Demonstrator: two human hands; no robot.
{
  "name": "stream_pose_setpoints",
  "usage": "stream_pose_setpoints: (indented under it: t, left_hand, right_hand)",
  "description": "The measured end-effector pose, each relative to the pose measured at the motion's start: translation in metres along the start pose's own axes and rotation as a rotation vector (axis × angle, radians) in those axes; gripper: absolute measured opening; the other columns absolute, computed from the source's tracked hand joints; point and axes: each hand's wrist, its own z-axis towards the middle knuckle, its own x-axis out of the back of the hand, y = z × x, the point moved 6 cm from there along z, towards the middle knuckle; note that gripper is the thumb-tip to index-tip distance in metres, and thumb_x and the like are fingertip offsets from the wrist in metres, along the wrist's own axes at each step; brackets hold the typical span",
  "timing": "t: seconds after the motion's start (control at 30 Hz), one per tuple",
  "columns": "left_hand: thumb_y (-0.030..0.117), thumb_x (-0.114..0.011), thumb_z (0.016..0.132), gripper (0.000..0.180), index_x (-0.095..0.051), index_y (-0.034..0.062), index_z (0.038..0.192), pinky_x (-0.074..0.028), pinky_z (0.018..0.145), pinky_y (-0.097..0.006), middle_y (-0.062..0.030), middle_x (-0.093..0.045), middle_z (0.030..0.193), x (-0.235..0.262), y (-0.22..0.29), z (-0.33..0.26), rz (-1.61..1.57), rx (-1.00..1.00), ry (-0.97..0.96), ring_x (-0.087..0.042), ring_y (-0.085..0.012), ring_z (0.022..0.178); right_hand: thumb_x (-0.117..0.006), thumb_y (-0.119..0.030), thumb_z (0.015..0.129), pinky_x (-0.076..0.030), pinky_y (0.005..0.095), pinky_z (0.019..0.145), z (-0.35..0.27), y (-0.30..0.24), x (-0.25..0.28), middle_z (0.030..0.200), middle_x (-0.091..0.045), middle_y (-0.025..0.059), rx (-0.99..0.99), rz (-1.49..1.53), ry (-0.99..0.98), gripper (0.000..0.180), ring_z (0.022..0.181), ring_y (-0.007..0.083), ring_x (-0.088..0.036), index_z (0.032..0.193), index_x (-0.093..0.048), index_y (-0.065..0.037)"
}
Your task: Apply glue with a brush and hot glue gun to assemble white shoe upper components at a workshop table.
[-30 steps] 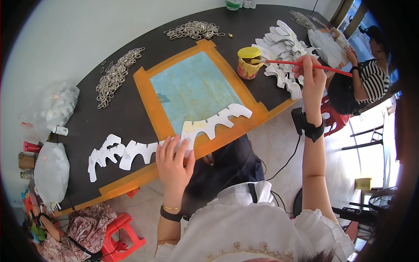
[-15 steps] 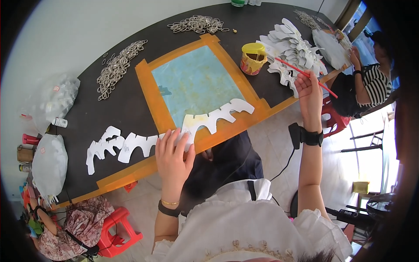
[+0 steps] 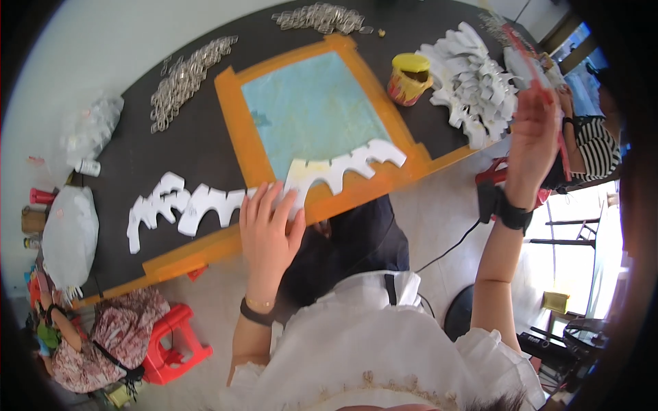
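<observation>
My left hand [image 3: 266, 229] lies with its fingers stretched out on the near end of a white scalloped cut-out strip [image 3: 336, 171], pressing it at the board's front edge. A yellowish smear shows on that strip. More white scalloped pieces [image 3: 205, 205] reach leftward from the hand along the dark table. Off to the right, my right hand [image 3: 536, 137] is raised past the table edge, closed round a thin red stick [image 3: 522, 48]. Motion smears both stick and fingers. The strip lies partly over the blue sheet [image 3: 315, 103] framed with orange-brown tape [image 3: 233, 116].
A yellow tub [image 3: 409, 85] stands right of the sheet, beside a heap of white cut-outs [image 3: 473, 75]. Metal rings lie in piles [image 3: 185, 82] at the back. Plastic bags [image 3: 70, 236] are at the left. Co-workers sit at the left [image 3: 110, 342] and right [image 3: 596, 154].
My right hand has moved right and slightly up with the red stick, which now stands steeper. The left hand stays on the strip. The whole view has shifted a little.
</observation>
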Motion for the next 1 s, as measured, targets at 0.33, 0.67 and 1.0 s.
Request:
stream_pose_setpoints:
  t: [0.33, 0.67, 1.0]
  left_hand:
    - [0.023, -0.067, 0.083, 0.029, -0.066, 0.0136, 0.110, -0.038, 0.103, -0.049, -0.0058, -0.060, 0.123, -0.008, -0.003, 0.002, 0.001, 0.006, 0.014, -0.054, -0.0290, 0.118]
    - [0.023, -0.069, 0.081, 0.030, -0.067, 0.0133, 0.109, -0.038, 0.103, -0.049, -0.0055, -0.060, 0.122, -0.006, -0.005, -0.003, 0.021, 0.003, 0.036, -0.054, -0.0294, 0.117]
    - [0.020, -0.068, 0.081, 0.030, -0.066, 0.0129, 0.110, -0.038, 0.103, -0.050, -0.0058, -0.060, 0.123, -0.005, -0.004, -0.002, 0.001, 0.016, 0.023, -0.054, -0.0304, 0.117]
  right_hand:
    - [-0.040, -0.023, 0.101, -0.049, 0.0391, 0.087, -0.079, -0.024, -0.020, 0.106, -0.061, 0.0227, 0.065, -0.062, -0.348, 0.032, 0.093, 0.0289, -0.059, 0.114, -0.055, 0.002]
    - [-0.046, -0.003, 0.094, -0.052, 0.0351, 0.075, -0.191, 0.040, -0.043, 0.095, -0.066, 0.0206, -0.167, -0.510, -0.522, 0.016, 0.081, 0.0260, -0.065, 0.097, -0.060, 0.005]
    - [-0.049, -0.003, 0.095, -0.051, 0.0315, 0.078, -0.188, 0.056, -0.037, 0.094, -0.068, 0.0173, -0.275, -0.431, -0.481, 0.017, 0.084, 0.0237, -0.066, 0.098, -0.063, 0.007]
